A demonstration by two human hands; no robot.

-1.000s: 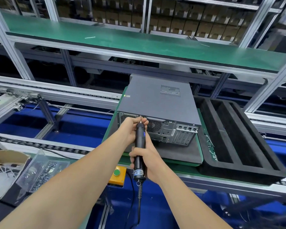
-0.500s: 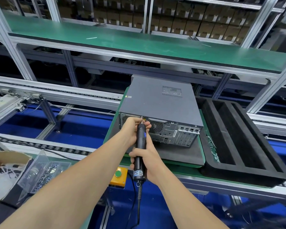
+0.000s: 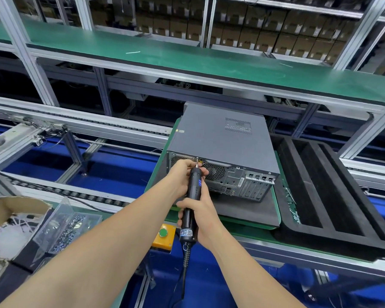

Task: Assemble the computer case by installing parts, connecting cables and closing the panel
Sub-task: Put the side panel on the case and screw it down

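Note:
A grey computer case (image 3: 222,138) lies on its side on a dark mat, its rear panel facing me and its top panel closed. A black electric screwdriver (image 3: 192,196) points up at the rear panel's top edge, its bit touching near a screw hole. My right hand (image 3: 200,218) grips the screwdriver's lower body. Around the tool's front end, close to the bit, my left hand (image 3: 182,174) is curled, with fingertips against the case's back.
A black foam tray (image 3: 333,196) with long slots sits right of the case. A clear box of screws (image 3: 62,227) and a cardboard box (image 3: 7,216) stand at the lower left. An orange box with a green button (image 3: 163,236) hangs on the bench front. Conveyor rails run behind.
The screwdriver's bit has risen slightly to the case's top rear edge; both hands keep their grip. The view has shifted a little.

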